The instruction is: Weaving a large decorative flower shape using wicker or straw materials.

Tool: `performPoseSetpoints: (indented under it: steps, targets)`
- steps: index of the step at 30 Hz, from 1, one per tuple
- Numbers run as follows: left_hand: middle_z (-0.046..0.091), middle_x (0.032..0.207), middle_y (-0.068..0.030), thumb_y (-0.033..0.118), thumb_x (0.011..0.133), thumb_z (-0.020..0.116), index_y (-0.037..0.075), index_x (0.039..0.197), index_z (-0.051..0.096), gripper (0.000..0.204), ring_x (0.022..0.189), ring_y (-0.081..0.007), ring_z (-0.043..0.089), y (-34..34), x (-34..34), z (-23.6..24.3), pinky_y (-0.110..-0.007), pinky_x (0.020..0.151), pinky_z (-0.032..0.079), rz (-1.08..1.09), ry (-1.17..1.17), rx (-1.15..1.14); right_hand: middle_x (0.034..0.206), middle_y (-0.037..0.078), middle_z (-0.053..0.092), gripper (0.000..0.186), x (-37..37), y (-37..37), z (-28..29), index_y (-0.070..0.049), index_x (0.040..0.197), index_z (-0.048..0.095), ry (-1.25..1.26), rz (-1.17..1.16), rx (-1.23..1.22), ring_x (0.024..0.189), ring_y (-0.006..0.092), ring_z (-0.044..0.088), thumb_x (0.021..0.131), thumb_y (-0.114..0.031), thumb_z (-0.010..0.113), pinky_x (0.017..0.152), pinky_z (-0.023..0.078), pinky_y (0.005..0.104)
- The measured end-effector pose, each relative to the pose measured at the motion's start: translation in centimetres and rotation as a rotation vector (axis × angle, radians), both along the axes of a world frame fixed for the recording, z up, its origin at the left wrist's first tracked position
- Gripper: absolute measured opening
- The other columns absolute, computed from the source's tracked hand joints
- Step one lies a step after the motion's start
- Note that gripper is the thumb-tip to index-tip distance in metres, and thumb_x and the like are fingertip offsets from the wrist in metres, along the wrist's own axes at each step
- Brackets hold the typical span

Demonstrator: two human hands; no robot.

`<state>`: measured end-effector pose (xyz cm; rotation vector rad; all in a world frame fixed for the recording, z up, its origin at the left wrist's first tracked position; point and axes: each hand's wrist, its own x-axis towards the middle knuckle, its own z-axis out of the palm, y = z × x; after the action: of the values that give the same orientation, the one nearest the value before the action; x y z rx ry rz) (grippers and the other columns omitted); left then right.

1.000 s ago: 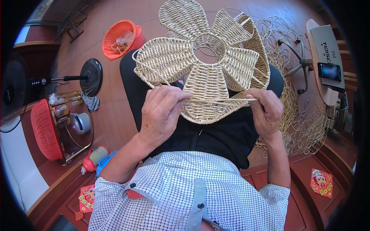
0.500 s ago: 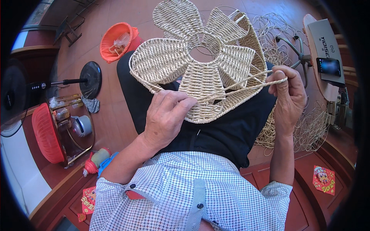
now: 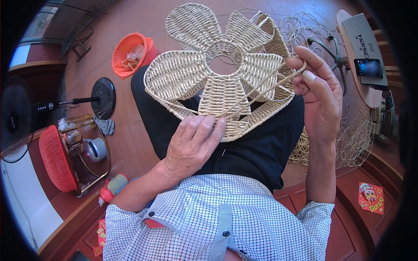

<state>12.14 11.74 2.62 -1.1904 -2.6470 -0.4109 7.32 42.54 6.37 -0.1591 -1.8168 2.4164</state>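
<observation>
Across my lap lies a flower-shaped woven straw piece [image 3: 224, 93] with several petals round a central hole and wire frame showing at its far right. My left hand [image 3: 191, 143] grips its near edge, the fingertips pressed together on the weave of the near petal; what lies under them is hidden. From beside those fingertips a doubled straw cord [image 3: 267, 84] rises to the right. My right hand [image 3: 320, 91], raised beyond the piece's right side, holds the looped end of that cord at thumb and fingers, with the index finger lifted.
Loose coils of straw cord [image 3: 355, 139] lie on the floor at right, near a chair base [image 3: 337, 58]. A phone [image 3: 369, 68] rests on a box [image 3: 360, 37]. At left stand an orange-red bin [image 3: 150, 51], a black fan [image 3: 17, 113] and a cart with a red basket [image 3: 54, 158].
My right hand has risen and its index finger has straightened upward. The cord now slants more steeply. My left hand stays at the near edge, its fingers slightly shifted.
</observation>
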Motion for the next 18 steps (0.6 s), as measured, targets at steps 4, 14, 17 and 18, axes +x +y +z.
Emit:
performPoseSetpoints:
  steps: [4, 14, 17, 18]
  targets:
    - [0.065, 0.125, -0.0126, 0.016, 0.092, 0.07, -0.001, 0.138, 0.071, 0.05, 0.118, -0.0279, 0.063, 0.3, 0.3, 0.5, -0.047, 0.11, 0.052, 0.0, 0.052, -0.136, 0.125, 0.014, 0.08, 0.045, -0.3, -1.3, 1.4, 0.005, 0.15, 0.065, 0.048, 0.076, 0.034, 0.096, 0.0082, 0.073, 0.108, -0.008, 0.063, 0.085, 0.057, 0.0234]
    - [0.062, 0.116, -0.013, 0.015, 0.089, 0.07, -0.003, 0.131, 0.071, 0.045, 0.112, -0.0273, 0.062, 1.6, -0.1, 1.0, -0.047, 0.111, 0.05, -0.002, 0.082, -0.257, 0.126, 0.016, 0.08, 0.045, 1.5, -4.9, 1.5, 0.002, 0.149, 0.064, 0.192, 0.086, 0.346, 0.107, 0.0183, 0.08, 0.104, 0.004, 0.068, 0.088, 0.064, 0.0278]
    - [0.061, 0.112, -0.0116, 0.014, 0.088, 0.07, -0.003, 0.129, 0.071, 0.044, 0.108, -0.027, 0.06, 1.6, -0.3, 1.0, -0.046, 0.106, 0.051, 0.012, -0.038, -0.2, 0.112, 0.014, 0.082, 0.04, 2.7, -3.3, 0.4, -0.003, 0.14, 0.072, 0.274, 0.003, 0.734, 0.088, 0.0162, 0.082, 0.101, 0.005, 0.072, 0.074, 0.065, 0.028]
    - [0.062, 0.109, -0.011, 0.012, 0.088, 0.071, -0.003, 0.13, 0.071, 0.044, 0.103, -0.0269, 0.061, 1.5, -0.3, 1.1, -0.044, 0.103, 0.051, 0.027, -0.092, -0.166, 0.11, 0.013, 0.082, 0.039, 3.5, -2.9, -0.2, -0.002, 0.139, 0.072, 0.172, 0.067, 0.778, 0.083, 0.0154, 0.08, 0.101, 0.005, 0.072, 0.071, 0.064, 0.0289]
